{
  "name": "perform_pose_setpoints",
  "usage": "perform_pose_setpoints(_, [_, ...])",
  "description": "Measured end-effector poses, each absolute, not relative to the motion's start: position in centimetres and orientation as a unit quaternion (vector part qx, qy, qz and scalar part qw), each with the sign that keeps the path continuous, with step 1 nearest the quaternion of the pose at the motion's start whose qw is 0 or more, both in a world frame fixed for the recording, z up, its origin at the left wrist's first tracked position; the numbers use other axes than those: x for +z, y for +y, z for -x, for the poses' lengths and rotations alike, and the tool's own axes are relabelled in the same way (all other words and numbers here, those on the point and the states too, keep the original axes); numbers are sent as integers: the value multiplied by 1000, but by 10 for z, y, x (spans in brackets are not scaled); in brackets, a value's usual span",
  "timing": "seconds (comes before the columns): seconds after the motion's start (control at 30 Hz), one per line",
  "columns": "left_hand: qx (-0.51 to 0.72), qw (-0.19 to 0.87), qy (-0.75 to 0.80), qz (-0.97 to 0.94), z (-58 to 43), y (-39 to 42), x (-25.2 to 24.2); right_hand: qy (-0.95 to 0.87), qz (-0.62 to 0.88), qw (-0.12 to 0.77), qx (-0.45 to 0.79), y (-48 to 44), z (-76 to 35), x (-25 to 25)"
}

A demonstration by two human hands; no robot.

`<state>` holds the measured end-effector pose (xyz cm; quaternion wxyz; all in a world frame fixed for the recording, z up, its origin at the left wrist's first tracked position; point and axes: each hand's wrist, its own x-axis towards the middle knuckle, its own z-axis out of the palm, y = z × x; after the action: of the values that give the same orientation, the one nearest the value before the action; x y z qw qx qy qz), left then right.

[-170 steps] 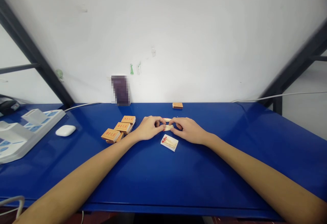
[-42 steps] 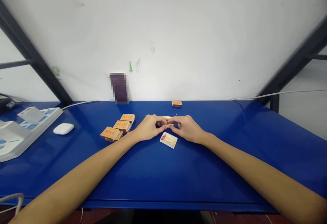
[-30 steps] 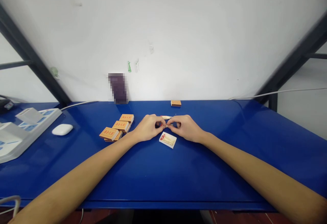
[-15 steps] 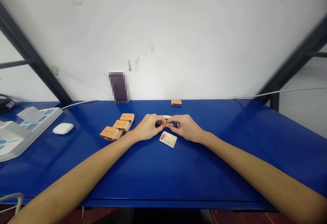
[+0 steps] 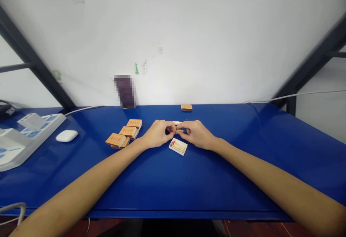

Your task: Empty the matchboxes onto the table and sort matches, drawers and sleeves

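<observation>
My left hand is closed in a pinch around a few matches, their red heads showing by its fingertips. The bare wooden ends lie between the fingers of my right hand, which is closed on them from the other side. Just in front of both hands, a white matchbox tray lies on the table with several red-headed matches inside. Behind the fingertips, more matches show in part; what they rest in is mostly hidden.
Several orange matchboxes are stacked left of my left hand. A single matchbox sits near the wall. On the blue table at left are a white earbud case and a power strip with plugs.
Both hands stay in nearly the same place, with only slight finger movement around the matches. The view has shifted a little.
</observation>
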<state>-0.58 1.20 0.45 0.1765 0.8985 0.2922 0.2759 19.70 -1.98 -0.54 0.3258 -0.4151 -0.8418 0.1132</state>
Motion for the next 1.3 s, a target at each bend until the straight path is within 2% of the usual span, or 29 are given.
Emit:
perform_pose_setpoints(0.93, [265, 126, 274, -916, 5, 11, 4, -825, 434, 334, 140, -16, -201, -11])
perform_pose_setpoints(1.3, [272, 143, 273, -912, 5, 11, 4, -818, 443, 335, 150, -17, -201, -10])
